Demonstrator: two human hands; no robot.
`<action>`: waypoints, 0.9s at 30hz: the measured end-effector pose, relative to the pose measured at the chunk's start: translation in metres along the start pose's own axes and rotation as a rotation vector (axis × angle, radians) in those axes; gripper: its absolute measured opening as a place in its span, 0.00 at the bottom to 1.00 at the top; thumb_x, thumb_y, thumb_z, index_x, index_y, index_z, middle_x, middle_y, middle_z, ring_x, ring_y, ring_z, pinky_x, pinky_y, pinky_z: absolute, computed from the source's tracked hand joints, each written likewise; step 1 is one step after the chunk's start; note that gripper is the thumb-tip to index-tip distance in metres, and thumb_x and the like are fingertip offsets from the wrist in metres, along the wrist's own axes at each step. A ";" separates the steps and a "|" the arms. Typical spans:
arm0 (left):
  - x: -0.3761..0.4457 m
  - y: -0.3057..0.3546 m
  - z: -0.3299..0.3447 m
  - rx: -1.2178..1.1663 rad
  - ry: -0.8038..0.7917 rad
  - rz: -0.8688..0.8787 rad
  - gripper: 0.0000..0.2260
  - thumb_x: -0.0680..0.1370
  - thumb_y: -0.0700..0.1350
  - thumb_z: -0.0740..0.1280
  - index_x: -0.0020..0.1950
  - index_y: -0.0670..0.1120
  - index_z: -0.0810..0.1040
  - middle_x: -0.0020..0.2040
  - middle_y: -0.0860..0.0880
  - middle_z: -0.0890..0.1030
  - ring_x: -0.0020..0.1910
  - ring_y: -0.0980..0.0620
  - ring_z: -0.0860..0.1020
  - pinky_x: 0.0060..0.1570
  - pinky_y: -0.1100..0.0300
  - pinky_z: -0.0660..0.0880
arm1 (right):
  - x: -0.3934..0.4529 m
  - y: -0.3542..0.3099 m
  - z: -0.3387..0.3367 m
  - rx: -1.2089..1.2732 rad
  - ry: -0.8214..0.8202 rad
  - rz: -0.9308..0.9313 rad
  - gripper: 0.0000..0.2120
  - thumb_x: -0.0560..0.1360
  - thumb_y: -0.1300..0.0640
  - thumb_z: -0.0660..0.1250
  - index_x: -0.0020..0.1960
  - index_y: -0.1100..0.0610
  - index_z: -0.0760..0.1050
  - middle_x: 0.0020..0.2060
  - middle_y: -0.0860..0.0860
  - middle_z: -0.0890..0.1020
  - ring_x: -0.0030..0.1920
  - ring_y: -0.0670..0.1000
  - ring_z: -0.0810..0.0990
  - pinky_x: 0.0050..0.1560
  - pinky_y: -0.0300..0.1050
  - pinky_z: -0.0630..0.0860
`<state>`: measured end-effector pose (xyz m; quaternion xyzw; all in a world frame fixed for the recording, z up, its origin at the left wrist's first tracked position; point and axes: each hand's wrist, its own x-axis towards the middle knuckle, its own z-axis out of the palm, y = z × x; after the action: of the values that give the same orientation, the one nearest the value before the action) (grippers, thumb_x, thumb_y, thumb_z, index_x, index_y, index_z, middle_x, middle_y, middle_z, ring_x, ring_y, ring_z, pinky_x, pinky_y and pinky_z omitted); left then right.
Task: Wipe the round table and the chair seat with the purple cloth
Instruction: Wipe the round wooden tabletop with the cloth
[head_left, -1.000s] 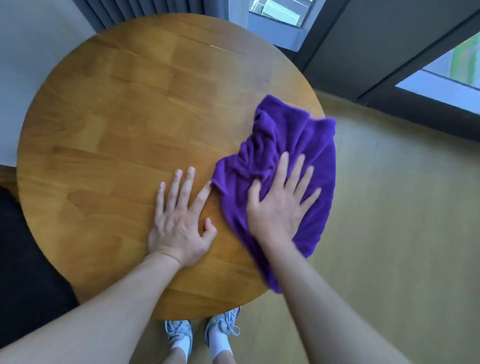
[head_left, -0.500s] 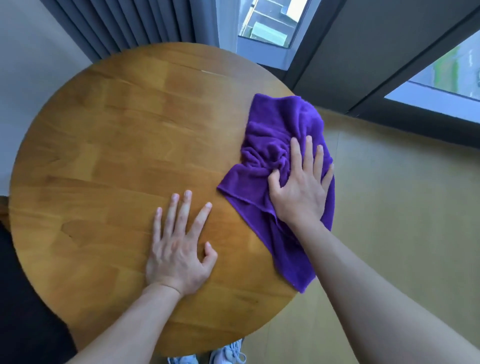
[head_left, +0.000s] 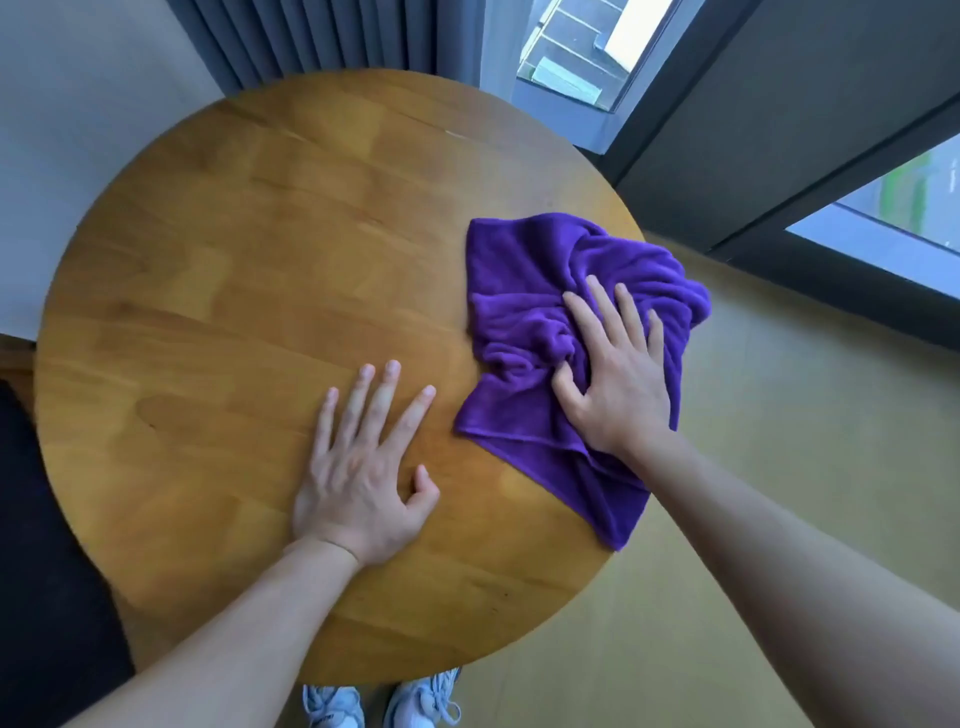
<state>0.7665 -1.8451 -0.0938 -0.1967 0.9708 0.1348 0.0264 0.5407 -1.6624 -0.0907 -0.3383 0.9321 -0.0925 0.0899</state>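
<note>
A round wooden table fills the middle of the head view. The purple cloth lies crumpled on the table's right side, its lower corner hanging over the right rim. My right hand presses down on the cloth, fingers spread and thumb bunching the folds. My left hand lies flat on the bare wood to the left of the cloth, fingers apart, holding nothing. No chair seat can be made out clearly.
A dark shape sits at the lower left beside the table. Grey curtains and a window stand behind the table. Tan floor lies to the right. Light shoes show under the near rim.
My right hand has pushed the cloth away from me along the table's right side, bunching it up. My left hand has stayed flat on the wood.
</note>
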 end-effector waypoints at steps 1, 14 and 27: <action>-0.001 -0.001 0.000 -0.001 -0.002 0.004 0.37 0.72 0.55 0.60 0.82 0.55 0.60 0.85 0.47 0.53 0.84 0.46 0.50 0.80 0.41 0.50 | 0.008 -0.002 -0.001 0.019 0.018 0.077 0.33 0.77 0.42 0.56 0.81 0.48 0.60 0.82 0.46 0.56 0.83 0.54 0.50 0.80 0.62 0.47; 0.001 0.001 0.000 -0.006 0.022 0.018 0.31 0.70 0.54 0.60 0.73 0.46 0.75 0.84 0.45 0.57 0.83 0.43 0.54 0.79 0.40 0.51 | -0.056 -0.076 0.032 0.001 0.032 0.390 0.39 0.74 0.41 0.56 0.82 0.48 0.52 0.83 0.49 0.48 0.83 0.57 0.43 0.78 0.68 0.43; -0.001 0.000 0.001 -0.013 0.009 0.015 0.37 0.71 0.55 0.60 0.82 0.54 0.62 0.84 0.46 0.54 0.83 0.44 0.51 0.80 0.41 0.47 | 0.009 -0.057 0.016 0.080 0.077 0.536 0.36 0.77 0.41 0.50 0.83 0.47 0.49 0.83 0.48 0.46 0.82 0.56 0.41 0.79 0.68 0.40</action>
<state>0.7677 -1.8447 -0.0943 -0.1900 0.9715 0.1403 0.0197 0.5723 -1.7134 -0.0937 -0.0721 0.9867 -0.1151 0.0890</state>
